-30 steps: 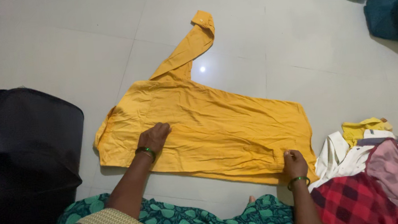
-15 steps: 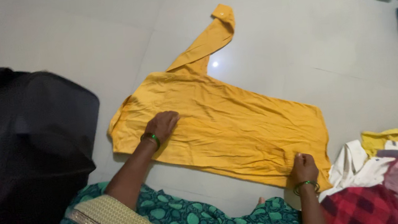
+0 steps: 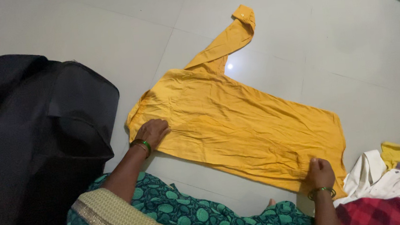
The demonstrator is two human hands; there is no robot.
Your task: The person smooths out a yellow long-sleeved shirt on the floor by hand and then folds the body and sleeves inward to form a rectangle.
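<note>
- A yellow long-sleeved shirt (image 3: 239, 123) lies spread flat on the pale tiled floor (image 3: 81, 26), filling the centre of the frame, with one sleeve (image 3: 227, 40) stretched up toward the upper middle.
- The left hand (image 3: 151, 131) rests palm down on the shirt's near left edge, fingers spread flat and gripping nothing.
- The right hand (image 3: 320, 173) sits at the shirt's lower right corner, fingers curled onto the hem; whether it pinches the cloth I cannot tell.
- The step in hand looks like smoothing and squaring the shirt flat for folding; the sleeve is not yet folded in.
- A next move would call for both hands lifting one long edge evenly, so the creased cloth does not bunch.
- A black bag (image 3: 33, 141) fills the left of the frame.
- A heap of clothes (image 3: 390, 187), white, red check and pink, sits at lower right.
</note>
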